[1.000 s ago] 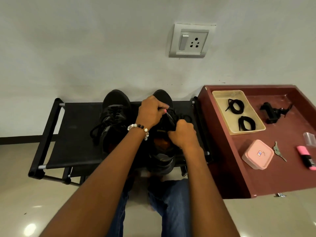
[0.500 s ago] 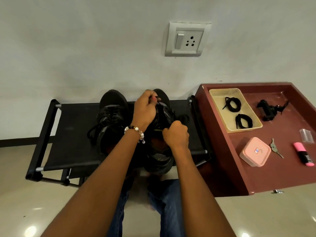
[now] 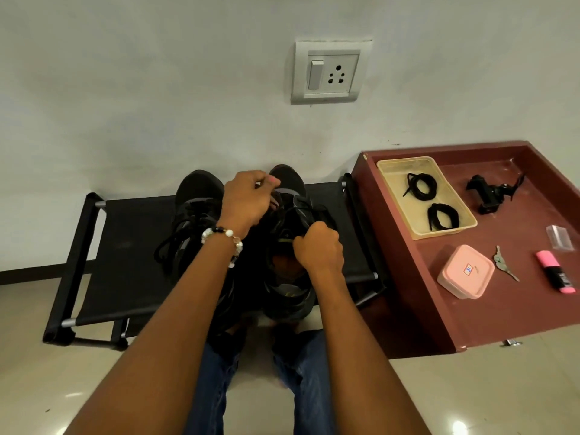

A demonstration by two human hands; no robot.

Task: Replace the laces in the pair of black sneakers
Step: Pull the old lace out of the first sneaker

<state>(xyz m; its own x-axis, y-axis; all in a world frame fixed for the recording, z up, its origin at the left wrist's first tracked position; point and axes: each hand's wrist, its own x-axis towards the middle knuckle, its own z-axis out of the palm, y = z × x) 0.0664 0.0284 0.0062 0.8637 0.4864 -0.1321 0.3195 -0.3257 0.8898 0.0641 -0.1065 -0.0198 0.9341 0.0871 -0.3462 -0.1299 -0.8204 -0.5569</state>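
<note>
Right sneaker [image 3: 290, 233] upright on black rack [image 3: 125, 246], beside left sneaker [image 3: 191, 215]. Left hand [image 3: 246, 204] pinching old lace [image 3: 276, 199] near toe; right hand [image 3: 318, 249] clenched on tongue. Lace limp, light, likely snagging in eyelets; best pulled close to each eyelet.

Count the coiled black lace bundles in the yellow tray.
2. One lace bundle lies toward the far end of the yellow tray, the other lace bundle toward its near end. None looks hidden.

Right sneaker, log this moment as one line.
left hand: pinches lace | right hand: grips right sneaker | spare laces: in tray
</note>
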